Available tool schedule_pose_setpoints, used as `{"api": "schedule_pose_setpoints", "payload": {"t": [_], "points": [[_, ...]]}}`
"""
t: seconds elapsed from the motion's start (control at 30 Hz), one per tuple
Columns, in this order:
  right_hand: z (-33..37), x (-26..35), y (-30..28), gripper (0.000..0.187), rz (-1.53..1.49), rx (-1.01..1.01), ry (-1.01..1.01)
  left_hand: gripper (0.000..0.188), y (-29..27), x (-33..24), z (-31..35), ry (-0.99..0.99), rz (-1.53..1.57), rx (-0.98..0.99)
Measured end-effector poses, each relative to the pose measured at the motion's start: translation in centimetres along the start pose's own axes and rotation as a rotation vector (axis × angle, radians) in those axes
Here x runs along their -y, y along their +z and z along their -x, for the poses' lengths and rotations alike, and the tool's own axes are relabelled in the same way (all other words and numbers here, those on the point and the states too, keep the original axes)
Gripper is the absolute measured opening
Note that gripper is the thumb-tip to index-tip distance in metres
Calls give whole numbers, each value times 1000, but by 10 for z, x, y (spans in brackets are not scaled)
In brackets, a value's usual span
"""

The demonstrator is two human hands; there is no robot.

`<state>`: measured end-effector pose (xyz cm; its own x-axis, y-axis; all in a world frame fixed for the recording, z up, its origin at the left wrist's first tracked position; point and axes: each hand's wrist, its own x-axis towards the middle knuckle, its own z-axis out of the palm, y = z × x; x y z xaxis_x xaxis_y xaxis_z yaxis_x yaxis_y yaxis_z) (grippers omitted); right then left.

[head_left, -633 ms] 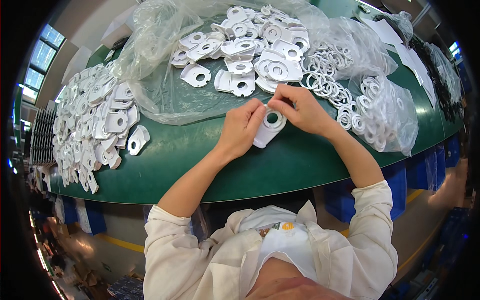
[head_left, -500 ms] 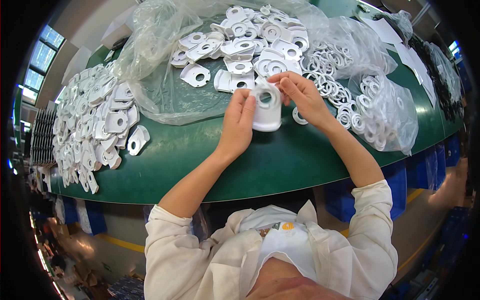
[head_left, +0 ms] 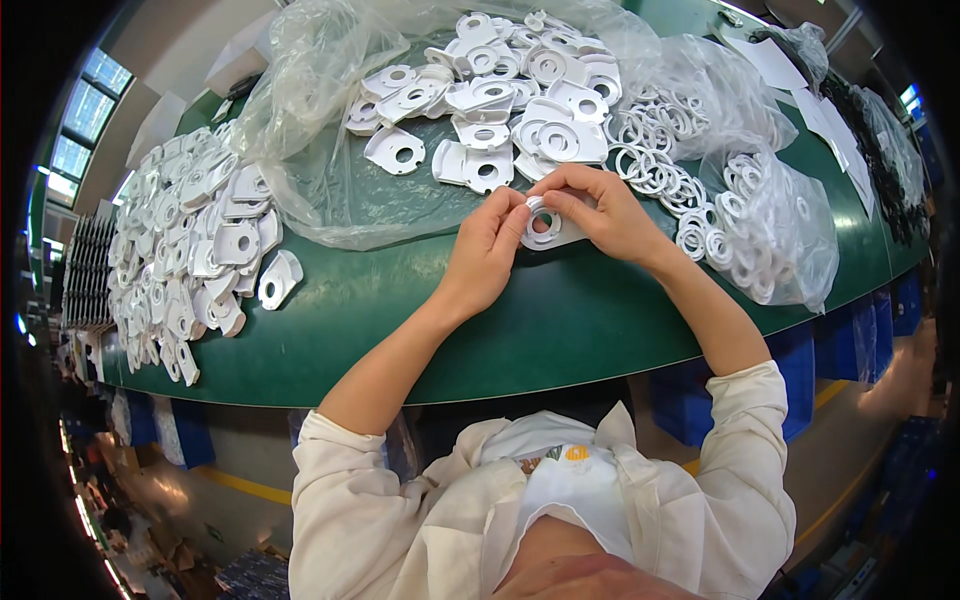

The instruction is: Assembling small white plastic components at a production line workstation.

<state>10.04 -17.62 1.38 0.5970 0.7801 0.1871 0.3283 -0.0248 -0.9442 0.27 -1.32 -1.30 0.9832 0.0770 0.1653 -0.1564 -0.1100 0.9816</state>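
Between my two hands is a white plastic plate with a round hole (head_left: pixel 566 234), held over the green table (head_left: pixel 400 345). My left hand (head_left: pixel 477 258) pinches its left edge by the hole, thumb and fingers closed. From the other side my right hand (head_left: pixel 612 218) grips the top of the plate, thumb bent close to the hole's rim. The right fingers hide part of the plate. Just beyond my hands lies a heap of similar white plates (head_left: pixel 557 142) on clear plastic sheeting. Loose white rings (head_left: pixel 655 178) are heaped right of my right hand.
A large pile of white plates (head_left: pixel 190 255) covers the table's left side, with a single plate (head_left: pixel 279 279) at its near edge. A clear plastic bag (head_left: pixel 800 225) with rings lies at the right. Blue bins (head_left: pixel 780 380) stand below the table's front edge.
The held plate has turned, its wide end swinging from pointing toward me to pointing right. My right hand has moved down and left, closer to my left hand.
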Motion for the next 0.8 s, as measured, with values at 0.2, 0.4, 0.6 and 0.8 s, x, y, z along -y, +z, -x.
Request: {"api": "schedule_pose_setpoints", "payload": {"t": [0.2,0.4,0.6,0.8], "points": [[0,-3,2,15,95,16,-21,17,4,-4,3,78,-300,-134],[5,2,1,13,232,54,24,25,-2,-15,3,-75,-421,-78],[-1,-4,8,14,-66,-108,4,27,2,-8,-1,-36,137,-141],[-1,-7,9,11,-290,-236,58,39,10,1,5,-19,-91,-40]]}}
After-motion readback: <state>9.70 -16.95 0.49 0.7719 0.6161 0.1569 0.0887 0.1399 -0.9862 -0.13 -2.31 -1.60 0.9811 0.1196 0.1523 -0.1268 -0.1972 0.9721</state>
